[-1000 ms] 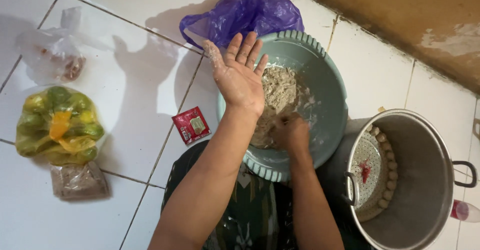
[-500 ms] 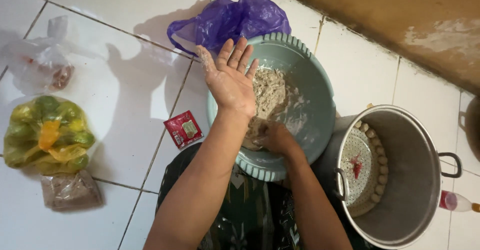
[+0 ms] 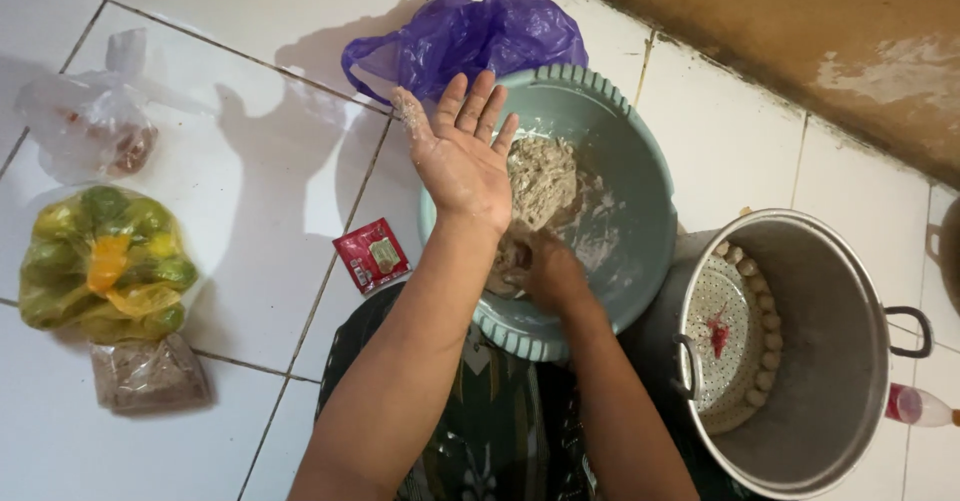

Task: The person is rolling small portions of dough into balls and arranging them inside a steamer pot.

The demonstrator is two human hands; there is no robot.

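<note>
Now the left hand [image 3: 462,161] hovers flat and empty, fingers spread, over the green basin [image 3: 640,191], while the right hand [image 3: 545,271] clutches pale dough [image 3: 540,176] inside it, beside the steel pot [image 3: 830,361].

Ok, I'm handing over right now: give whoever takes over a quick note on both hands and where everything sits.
Left hand: open, fingers spread, held above the round grey-green plastic basin, holding nothing.
Right hand: down in the basin, in the pale sticky dough.
Done: small pale balls line the perforated tray inside the steel pot to the right.
Left: much dough remains.
Nearby: red sachet, purple plastic bag.
</note>
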